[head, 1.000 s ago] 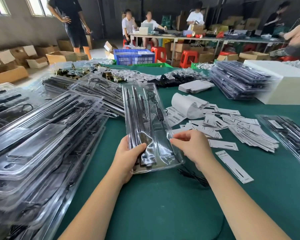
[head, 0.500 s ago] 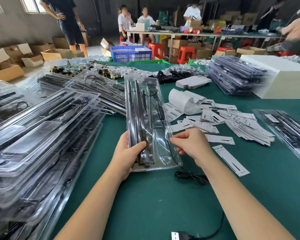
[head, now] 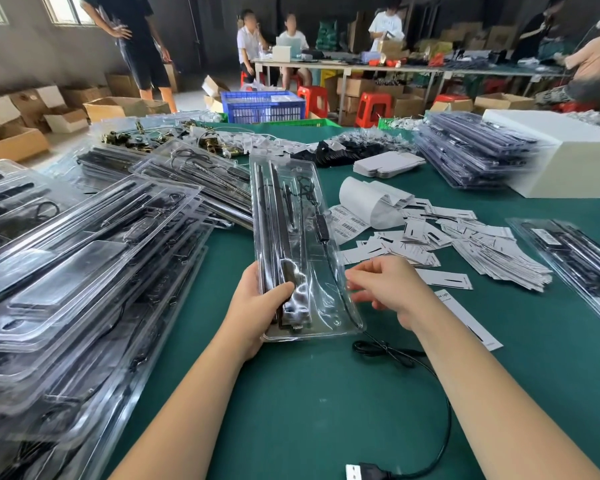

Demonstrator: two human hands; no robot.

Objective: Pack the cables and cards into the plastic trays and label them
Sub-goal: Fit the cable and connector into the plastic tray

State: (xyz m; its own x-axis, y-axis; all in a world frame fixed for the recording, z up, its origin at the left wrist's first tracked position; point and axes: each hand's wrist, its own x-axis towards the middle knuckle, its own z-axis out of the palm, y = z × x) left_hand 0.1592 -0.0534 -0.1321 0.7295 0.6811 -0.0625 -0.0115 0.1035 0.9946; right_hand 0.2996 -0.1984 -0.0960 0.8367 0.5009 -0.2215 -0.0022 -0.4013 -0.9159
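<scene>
Clear blister tray (head: 291, 216), long axis pointing away: left hand (head: 257, 306) grips near end; right hand (head: 392, 289), fingers loosely extended and empty, beside loose USB cable (head: 440, 393).

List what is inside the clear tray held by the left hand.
Inside the tray lie long black bars and a thin black cable that trails out over the near edge. The left hand covers the bars' near ends.
</scene>
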